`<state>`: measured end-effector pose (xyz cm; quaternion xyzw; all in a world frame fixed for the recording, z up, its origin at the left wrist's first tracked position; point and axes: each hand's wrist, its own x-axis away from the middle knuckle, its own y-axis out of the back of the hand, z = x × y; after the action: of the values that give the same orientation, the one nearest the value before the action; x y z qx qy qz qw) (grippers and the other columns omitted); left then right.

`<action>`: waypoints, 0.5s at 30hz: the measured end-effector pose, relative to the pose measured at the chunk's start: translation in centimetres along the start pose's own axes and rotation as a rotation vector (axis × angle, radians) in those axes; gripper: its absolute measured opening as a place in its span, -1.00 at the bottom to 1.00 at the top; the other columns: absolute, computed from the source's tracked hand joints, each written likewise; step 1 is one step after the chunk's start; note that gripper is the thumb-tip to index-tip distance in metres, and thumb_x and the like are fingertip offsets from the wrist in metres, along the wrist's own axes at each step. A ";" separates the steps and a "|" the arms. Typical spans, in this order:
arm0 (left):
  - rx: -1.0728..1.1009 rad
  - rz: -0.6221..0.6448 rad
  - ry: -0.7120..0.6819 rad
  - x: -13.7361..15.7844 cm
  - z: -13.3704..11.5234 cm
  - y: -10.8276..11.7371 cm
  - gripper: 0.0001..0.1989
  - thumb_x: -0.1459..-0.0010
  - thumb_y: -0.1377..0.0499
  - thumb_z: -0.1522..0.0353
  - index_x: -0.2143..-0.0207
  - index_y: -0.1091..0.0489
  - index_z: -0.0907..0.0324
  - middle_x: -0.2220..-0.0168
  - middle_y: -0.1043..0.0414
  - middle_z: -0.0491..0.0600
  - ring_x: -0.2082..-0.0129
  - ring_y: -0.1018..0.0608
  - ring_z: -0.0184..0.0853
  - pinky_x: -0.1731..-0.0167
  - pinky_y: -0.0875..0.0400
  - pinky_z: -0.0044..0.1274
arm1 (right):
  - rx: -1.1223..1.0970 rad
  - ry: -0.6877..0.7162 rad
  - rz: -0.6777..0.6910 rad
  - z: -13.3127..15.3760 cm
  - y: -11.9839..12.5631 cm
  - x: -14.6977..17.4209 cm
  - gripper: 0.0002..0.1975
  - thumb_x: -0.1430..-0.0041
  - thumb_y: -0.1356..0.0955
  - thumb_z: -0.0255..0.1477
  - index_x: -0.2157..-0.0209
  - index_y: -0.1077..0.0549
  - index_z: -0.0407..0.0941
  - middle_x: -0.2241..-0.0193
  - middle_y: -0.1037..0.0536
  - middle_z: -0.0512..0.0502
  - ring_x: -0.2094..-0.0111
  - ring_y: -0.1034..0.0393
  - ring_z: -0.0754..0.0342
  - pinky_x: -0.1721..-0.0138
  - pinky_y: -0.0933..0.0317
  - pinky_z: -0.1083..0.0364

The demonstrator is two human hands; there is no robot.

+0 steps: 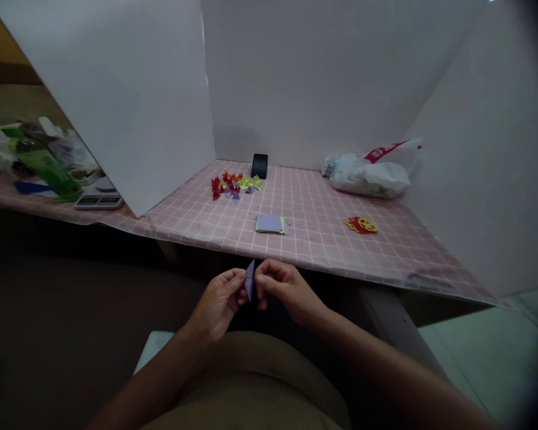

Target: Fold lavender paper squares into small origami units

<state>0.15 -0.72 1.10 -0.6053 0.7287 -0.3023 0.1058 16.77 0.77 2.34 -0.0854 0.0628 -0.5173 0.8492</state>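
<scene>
My left hand pinches a small folded piece of purple paper between thumb and fingers, just below the table's front edge. The paper has pointed ends at top and bottom and a crease across its middle. Close at its right side is my right hand, fingers curled in and thumb near the index fingertip, with nothing visible in them. Whether those fingertips touch the paper I cannot tell. On the table ahead lies a stack of purple and yellow paper squares. Behind it sits a cluster of red, orange, yellow and purple folded paper pieces.
A pink checked cloth covers the table, with white panels around it. A black phone-like object is at the back. Right are a white plastic bag and red-yellow pieces. Left are a green bottle and scale.
</scene>
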 end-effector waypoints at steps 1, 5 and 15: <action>0.021 0.009 0.006 0.0 0.1 -0.1 -0.70 0.07 -0.44 0.25 0.50 -0.46 0.29 0.57 -0.33 -0.14 0.58 -0.29 -0.53 0.57 -0.20 -0.67 | -0.020 -0.016 0.016 -0.1 -0.1 0.0 -0.70 -0.11 -0.47 -0.24 0.40 -0.39 -0.15 0.56 -0.48 0.06 0.60 -0.37 0.20 0.53 -0.29 0.18; 0.082 0.020 0.023 0.1 0.3 -0.1 -0.73 0.05 -0.44 0.28 0.47 -0.48 0.30 0.56 -0.36 -0.13 0.58 -0.31 -0.53 0.56 -0.24 -0.68 | -0.072 -0.046 0.054 -0.4 -0.4 0.0 -0.71 -0.07 -0.50 -0.27 0.39 -0.40 -0.16 0.53 -0.52 0.04 0.59 -0.38 0.21 0.52 -0.30 0.19; 0.094 0.031 0.029 0.2 0.6 -0.1 -0.72 0.04 -0.43 0.27 0.46 -0.48 0.30 0.56 -0.35 -0.12 0.57 -0.33 -0.51 0.56 -0.25 -0.67 | -0.085 -0.043 0.082 -0.3 -0.3 0.0 -0.72 -0.09 -0.49 -0.28 0.39 -0.40 -0.16 0.53 -0.53 0.03 0.59 -0.39 0.22 0.53 -0.29 0.20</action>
<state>0.49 -1.07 0.71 -0.5840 0.7244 -0.3431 0.1281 16.43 0.61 2.12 -0.1297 0.0699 -0.4771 0.8664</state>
